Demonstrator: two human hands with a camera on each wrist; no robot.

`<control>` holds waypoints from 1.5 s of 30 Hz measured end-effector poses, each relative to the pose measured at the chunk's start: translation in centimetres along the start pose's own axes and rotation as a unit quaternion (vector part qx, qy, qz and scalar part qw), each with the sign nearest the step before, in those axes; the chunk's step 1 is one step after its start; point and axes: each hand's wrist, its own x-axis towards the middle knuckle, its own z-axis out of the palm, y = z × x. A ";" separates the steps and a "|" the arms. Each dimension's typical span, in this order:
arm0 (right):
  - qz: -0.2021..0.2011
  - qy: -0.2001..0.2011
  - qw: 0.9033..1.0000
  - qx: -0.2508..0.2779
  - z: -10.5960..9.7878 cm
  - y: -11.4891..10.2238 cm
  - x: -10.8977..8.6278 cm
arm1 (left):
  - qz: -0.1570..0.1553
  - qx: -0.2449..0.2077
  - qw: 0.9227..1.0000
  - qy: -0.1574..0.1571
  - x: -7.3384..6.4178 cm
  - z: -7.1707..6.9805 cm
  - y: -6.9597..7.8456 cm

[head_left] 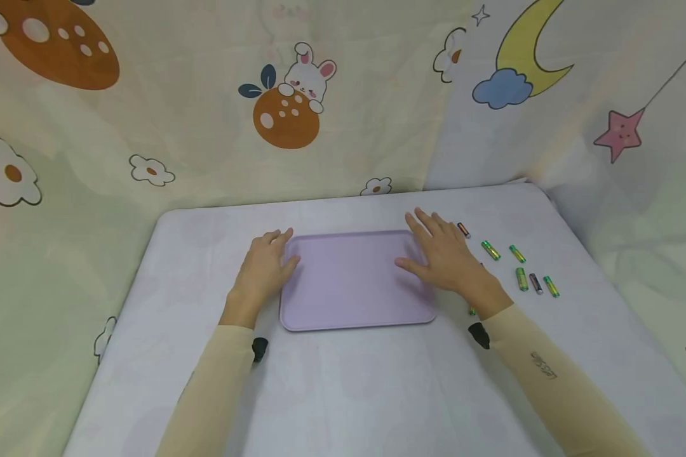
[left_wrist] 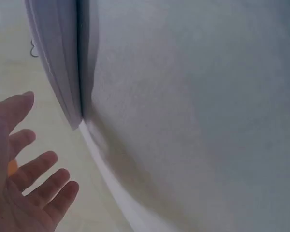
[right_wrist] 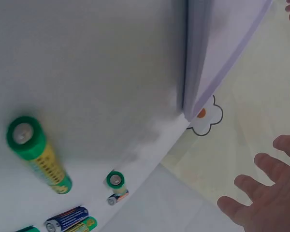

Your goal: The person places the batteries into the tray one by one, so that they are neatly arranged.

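Observation:
A shallow lilac tray (head_left: pixel 357 279) lies flat on the white-covered table. At its left edge is my left hand (head_left: pixel 261 270), fingers spread and stretched forward, gripping nothing. Over the tray's right edge my right hand (head_left: pixel 443 254) is held with fingers spread and thumb pointing inward, also without anything in its grasp. In the left wrist view, the left hand (left_wrist: pixel 31 174) shows loosely extended fingers beside the tray's edge (left_wrist: pixel 58 58). In the right wrist view, the right hand (right_wrist: pixel 270 193) is spread, apart from the green and yellow battery (right_wrist: pixel 41 154).
Right of the tray lie several batteries, among them a green one (head_left: pixel 522 279), a dark one (head_left: pixel 536 284) and a copper-topped one (head_left: pixel 464 230). One more green battery (head_left: pixel 472 311) shows partly beneath the right wrist. A printed cloth (head_left: pixel 206 127) hangs behind the table.

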 end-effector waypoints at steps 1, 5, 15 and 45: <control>-0.001 0.002 1.000 0.003 0.0 0.2 -0.1 | -0.008 -0.005 1.000 -0.005 0.1 0.1 -0.2; 0.005 0.000 1.000 0.028 0.1 1.1 -0.4 | -0.036 -0.023 0.998 -0.036 0.4 0.2 -0.8; 0.043 0.010 0.989 0.143 -1.1 5.0 -1.7 | -0.059 -0.065 0.992 -0.095 1.4 0.1 -1.9; 0.281 -0.086 0.924 0.245 -1.2 10.1 -2.2 | -0.080 -0.222 0.964 -0.119 1.2 0.7 -4.7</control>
